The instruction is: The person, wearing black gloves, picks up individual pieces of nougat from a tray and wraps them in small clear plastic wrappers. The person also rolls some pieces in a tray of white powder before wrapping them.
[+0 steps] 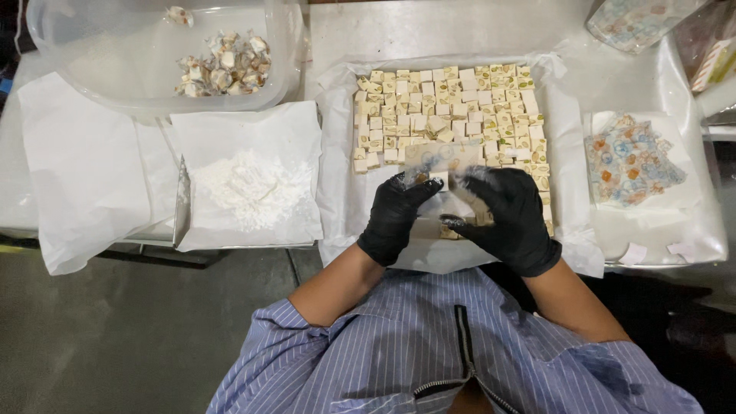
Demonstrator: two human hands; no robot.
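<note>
Pinched in both grips, left hand [395, 215] and right hand [510, 218], my clear wrapper [443, 159] feels flimsy, slippery, best held by its edges above the nougat tray [337, 192].

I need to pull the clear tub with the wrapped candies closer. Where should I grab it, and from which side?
Judging by its pose, grip the clear tub by its near rim, at the rounded front-right corner beside the tray of cut candy squares. Come with the left hand from the near side, above the white powder pile: that rim shows bare, and the wrapped candies sit well back inside.
</note>
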